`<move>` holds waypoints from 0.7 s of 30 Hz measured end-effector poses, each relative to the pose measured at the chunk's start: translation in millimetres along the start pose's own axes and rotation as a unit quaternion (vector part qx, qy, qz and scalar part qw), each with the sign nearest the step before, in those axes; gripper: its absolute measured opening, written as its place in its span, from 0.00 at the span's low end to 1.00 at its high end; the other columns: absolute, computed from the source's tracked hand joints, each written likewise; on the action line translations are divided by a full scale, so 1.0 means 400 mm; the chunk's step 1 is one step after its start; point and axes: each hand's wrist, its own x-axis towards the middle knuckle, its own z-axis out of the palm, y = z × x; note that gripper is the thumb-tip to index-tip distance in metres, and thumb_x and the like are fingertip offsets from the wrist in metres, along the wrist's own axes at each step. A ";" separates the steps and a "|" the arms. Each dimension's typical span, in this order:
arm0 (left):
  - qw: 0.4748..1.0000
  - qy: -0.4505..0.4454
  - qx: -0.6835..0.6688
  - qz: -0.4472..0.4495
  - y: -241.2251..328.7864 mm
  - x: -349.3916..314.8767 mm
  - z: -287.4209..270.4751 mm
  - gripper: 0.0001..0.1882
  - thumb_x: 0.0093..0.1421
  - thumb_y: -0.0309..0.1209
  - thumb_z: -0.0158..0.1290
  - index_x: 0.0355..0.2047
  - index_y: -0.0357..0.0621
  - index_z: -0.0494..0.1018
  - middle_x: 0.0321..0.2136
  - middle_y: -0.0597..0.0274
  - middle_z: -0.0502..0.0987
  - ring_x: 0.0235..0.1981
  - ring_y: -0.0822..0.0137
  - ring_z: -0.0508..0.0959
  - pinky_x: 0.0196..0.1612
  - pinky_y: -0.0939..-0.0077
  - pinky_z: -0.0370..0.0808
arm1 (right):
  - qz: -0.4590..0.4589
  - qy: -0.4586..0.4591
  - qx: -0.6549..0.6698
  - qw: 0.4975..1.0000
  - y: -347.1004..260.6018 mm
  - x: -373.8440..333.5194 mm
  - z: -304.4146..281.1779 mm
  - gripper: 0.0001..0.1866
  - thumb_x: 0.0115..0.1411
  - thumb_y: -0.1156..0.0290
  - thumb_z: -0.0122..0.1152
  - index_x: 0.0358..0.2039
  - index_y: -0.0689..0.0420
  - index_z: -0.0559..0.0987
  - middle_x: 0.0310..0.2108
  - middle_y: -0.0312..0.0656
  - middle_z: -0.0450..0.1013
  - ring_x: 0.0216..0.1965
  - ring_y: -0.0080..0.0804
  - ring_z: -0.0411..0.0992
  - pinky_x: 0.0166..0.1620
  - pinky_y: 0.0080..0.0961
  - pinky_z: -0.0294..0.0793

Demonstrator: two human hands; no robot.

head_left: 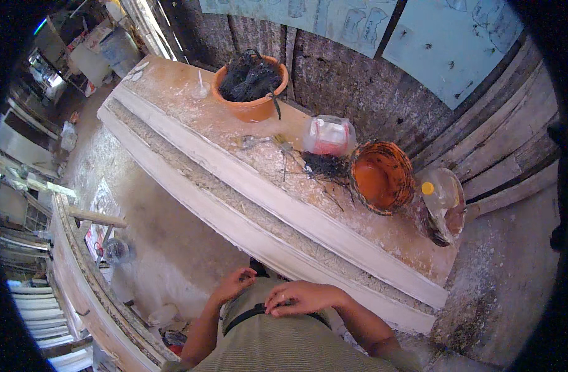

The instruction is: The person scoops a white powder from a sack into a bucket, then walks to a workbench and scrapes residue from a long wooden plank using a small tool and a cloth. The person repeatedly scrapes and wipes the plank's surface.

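Both my hands hover at my waist in front of my khaki clothing. My left hand has loosely bent fingers, with nothing visible in them. My right hand, with a ring on one finger, bends down beside a black belt; its fingers are slightly apart and no held thing shows. Just beyond them, a long white plaster-like moulding runs diagonally along the front of a bench, two smooth raised edges flanking a rough, fibrous channel. Neither hand touches it.
On the dusty wooden bench stand an orange basin of black fibres, a clear plastic jar, a stained orange bucket and a yellow-capped clear bottle. Loose black strands lie between. A curved wooden structure is at left.
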 end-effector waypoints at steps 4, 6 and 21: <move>0.998 0.014 -0.046 0.030 0.046 0.000 0.007 0.14 0.69 0.35 0.57 0.50 0.43 0.76 0.45 0.63 0.79 0.47 0.69 0.77 0.53 0.71 0.74 | 0.059 0.106 -0.007 0.993 0.016 0.029 -0.060 0.16 0.68 0.58 0.62 0.46 0.57 0.83 0.41 0.41 0.81 0.43 0.31 0.78 0.47 0.31 0.76; 0.997 0.039 -0.064 0.024 0.067 -0.004 -0.011 0.14 0.69 0.34 0.56 0.50 0.42 0.75 0.45 0.62 0.79 0.48 0.68 0.77 0.54 0.71 0.74 | 0.042 0.202 -0.020 0.978 0.020 0.021 -0.109 0.15 0.68 0.59 0.62 0.45 0.58 0.84 0.40 0.43 0.81 0.42 0.32 0.78 0.47 0.31 0.77; 0.990 -0.140 -0.007 0.011 0.246 0.102 -0.423 0.11 0.69 0.32 0.57 0.47 0.41 0.77 0.42 0.62 0.81 0.47 0.69 0.79 0.54 0.71 0.74 | 0.486 0.445 -0.372 0.654 0.376 -0.247 -0.769 0.27 0.66 0.58 0.55 0.59 0.64 0.73 0.60 0.60 0.69 0.59 0.54 0.71 0.63 0.44 0.68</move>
